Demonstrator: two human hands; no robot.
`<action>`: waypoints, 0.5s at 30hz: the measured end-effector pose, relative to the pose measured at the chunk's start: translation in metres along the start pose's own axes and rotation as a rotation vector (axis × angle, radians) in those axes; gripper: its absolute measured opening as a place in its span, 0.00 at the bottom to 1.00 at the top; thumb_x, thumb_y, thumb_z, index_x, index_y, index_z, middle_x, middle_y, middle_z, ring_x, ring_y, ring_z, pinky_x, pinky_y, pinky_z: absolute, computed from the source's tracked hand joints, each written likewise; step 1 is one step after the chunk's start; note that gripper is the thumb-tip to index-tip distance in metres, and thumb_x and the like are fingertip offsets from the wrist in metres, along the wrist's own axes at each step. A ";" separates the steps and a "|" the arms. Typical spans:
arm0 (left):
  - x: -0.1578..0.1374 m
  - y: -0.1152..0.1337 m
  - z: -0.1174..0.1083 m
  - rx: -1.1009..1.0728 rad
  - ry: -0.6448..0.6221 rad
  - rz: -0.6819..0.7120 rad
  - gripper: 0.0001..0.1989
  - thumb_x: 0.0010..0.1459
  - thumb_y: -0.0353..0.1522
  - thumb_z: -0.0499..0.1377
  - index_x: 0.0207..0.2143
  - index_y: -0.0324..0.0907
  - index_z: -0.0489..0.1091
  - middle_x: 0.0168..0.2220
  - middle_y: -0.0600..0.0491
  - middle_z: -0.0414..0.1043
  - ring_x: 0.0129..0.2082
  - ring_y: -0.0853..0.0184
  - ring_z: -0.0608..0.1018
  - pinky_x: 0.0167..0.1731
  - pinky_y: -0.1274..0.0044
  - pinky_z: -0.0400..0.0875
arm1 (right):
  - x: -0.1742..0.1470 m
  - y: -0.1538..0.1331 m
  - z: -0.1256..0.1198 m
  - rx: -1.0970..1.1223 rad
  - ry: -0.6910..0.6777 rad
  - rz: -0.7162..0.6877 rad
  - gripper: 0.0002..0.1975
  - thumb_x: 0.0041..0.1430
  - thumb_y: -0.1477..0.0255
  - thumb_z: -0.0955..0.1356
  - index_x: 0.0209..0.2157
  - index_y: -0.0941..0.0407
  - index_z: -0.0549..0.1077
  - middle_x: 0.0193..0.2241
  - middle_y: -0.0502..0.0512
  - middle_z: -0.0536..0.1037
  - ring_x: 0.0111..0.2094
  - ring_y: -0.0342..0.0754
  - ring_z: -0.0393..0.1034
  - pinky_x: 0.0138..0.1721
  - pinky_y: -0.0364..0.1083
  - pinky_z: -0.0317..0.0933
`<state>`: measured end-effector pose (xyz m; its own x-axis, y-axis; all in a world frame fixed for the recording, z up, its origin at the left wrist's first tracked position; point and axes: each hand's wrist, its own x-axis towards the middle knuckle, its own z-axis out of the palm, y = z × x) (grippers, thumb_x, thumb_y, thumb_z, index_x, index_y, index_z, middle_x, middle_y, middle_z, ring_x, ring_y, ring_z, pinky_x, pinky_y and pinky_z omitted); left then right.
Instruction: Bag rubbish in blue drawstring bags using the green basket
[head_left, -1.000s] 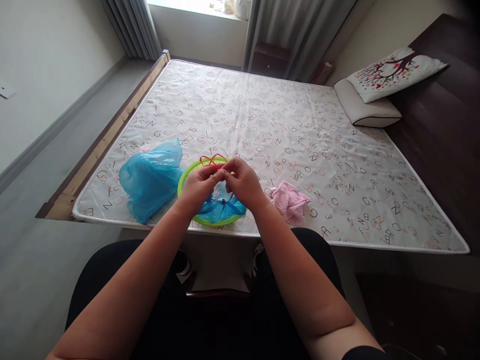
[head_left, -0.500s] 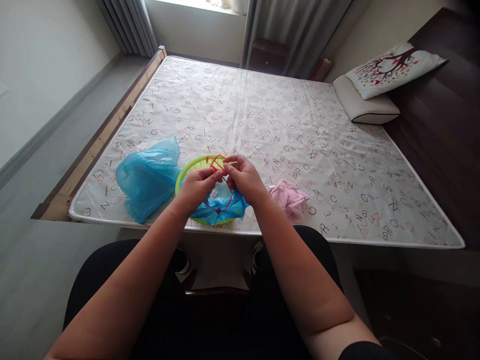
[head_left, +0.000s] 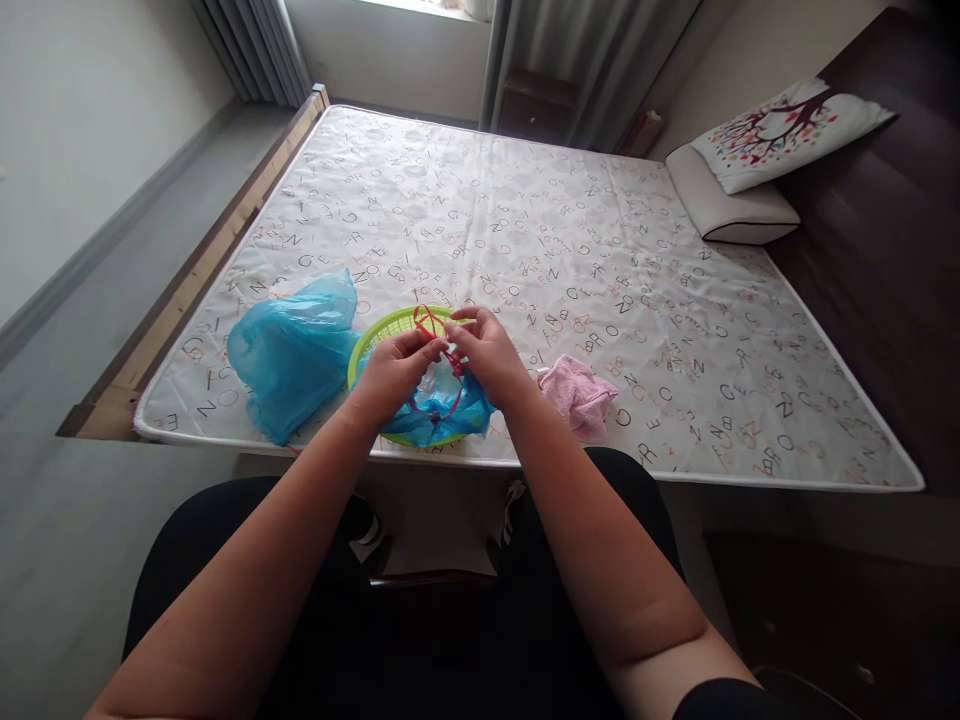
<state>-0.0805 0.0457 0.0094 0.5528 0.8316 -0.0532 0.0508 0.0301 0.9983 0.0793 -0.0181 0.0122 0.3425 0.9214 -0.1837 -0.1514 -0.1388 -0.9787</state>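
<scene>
Red drawstring (head_left: 424, 318) loops up between my hands, its lower loop hanging over a blue plastic bag (head_left: 450, 412). My left hand (head_left: 401, 368) pinches the string between thumb and forefinger. Close beside it, my right hand (head_left: 484, 352) is also closed on the string, its fingertips almost meeting the left ones. The blue bag lies in a round green plastic basket (head_left: 358, 362) near the mattress edge; my hands and forearms hide part of both. What the bag holds cannot be made out.
Left of the basket rests a second, puffed-out blue plastic bag (head_left: 292, 355). A crumpled pink cloth (head_left: 577, 395) lies to the right. All are on a letter-printed mattress (head_left: 525, 230) with a wooden bed frame (head_left: 217, 255). A tree-print pillow (head_left: 787, 140) leans at the far right.
The string's upper loop has shifted slightly and narrowed between my fingers. Both hands keep nearly the same place and grip; the view has tilted a little.
</scene>
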 end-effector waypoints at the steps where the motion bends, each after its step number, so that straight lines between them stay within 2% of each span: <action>1: -0.001 0.002 -0.001 -0.011 -0.023 -0.009 0.22 0.55 0.51 0.75 0.30 0.42 0.79 0.20 0.58 0.61 0.20 0.73 0.60 0.21 0.79 0.54 | 0.001 0.000 -0.001 0.046 -0.012 0.053 0.16 0.68 0.60 0.73 0.51 0.51 0.69 0.37 0.47 0.75 0.28 0.41 0.70 0.26 0.41 0.65; 4: -0.002 0.005 -0.005 -0.015 -0.144 -0.026 0.21 0.57 0.50 0.74 0.34 0.41 0.81 0.22 0.57 0.63 0.21 0.73 0.61 0.21 0.79 0.54 | 0.002 -0.001 -0.007 0.094 -0.112 0.098 0.15 0.68 0.62 0.74 0.52 0.51 0.73 0.36 0.48 0.77 0.26 0.39 0.67 0.26 0.40 0.64; 6: -0.003 0.006 -0.007 -0.020 -0.227 -0.042 0.20 0.59 0.49 0.74 0.35 0.41 0.81 0.22 0.57 0.64 0.21 0.73 0.62 0.21 0.79 0.55 | 0.003 -0.002 -0.011 0.106 -0.176 0.058 0.12 0.66 0.66 0.76 0.47 0.53 0.77 0.32 0.47 0.76 0.24 0.38 0.63 0.25 0.39 0.61; 8: -0.004 0.007 -0.007 -0.057 -0.255 -0.060 0.19 0.59 0.47 0.74 0.34 0.41 0.78 0.22 0.58 0.63 0.21 0.73 0.63 0.20 0.79 0.56 | 0.004 -0.003 -0.014 0.149 -0.139 0.023 0.08 0.64 0.69 0.76 0.41 0.55 0.77 0.27 0.45 0.73 0.23 0.37 0.61 0.24 0.38 0.59; 10: -0.003 0.007 -0.006 -0.123 -0.215 -0.076 0.19 0.59 0.46 0.74 0.32 0.42 0.74 0.22 0.59 0.63 0.20 0.74 0.63 0.20 0.80 0.56 | 0.007 -0.004 -0.018 0.219 -0.026 0.017 0.08 0.64 0.70 0.76 0.39 0.55 0.75 0.26 0.44 0.72 0.24 0.37 0.64 0.27 0.38 0.63; 12: -0.001 0.008 -0.004 -0.183 -0.137 -0.086 0.20 0.56 0.45 0.75 0.32 0.43 0.71 0.23 0.60 0.64 0.19 0.75 0.63 0.18 0.81 0.56 | 0.010 -0.006 -0.022 0.282 0.060 0.020 0.11 0.64 0.68 0.77 0.40 0.54 0.73 0.29 0.45 0.75 0.28 0.39 0.71 0.33 0.40 0.71; 15: 0.002 0.007 -0.002 -0.207 -0.024 -0.089 0.20 0.55 0.44 0.75 0.35 0.44 0.70 0.24 0.61 0.66 0.18 0.75 0.64 0.17 0.81 0.55 | 0.009 -0.010 -0.026 0.317 0.035 -0.022 0.16 0.62 0.64 0.79 0.40 0.52 0.71 0.34 0.49 0.80 0.36 0.43 0.80 0.44 0.46 0.78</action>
<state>-0.0804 0.0487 0.0164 0.5738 0.8070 -0.1396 -0.0702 0.2183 0.9734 0.1083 -0.0184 0.0184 0.3797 0.9092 -0.1708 -0.4232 0.0066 -0.9060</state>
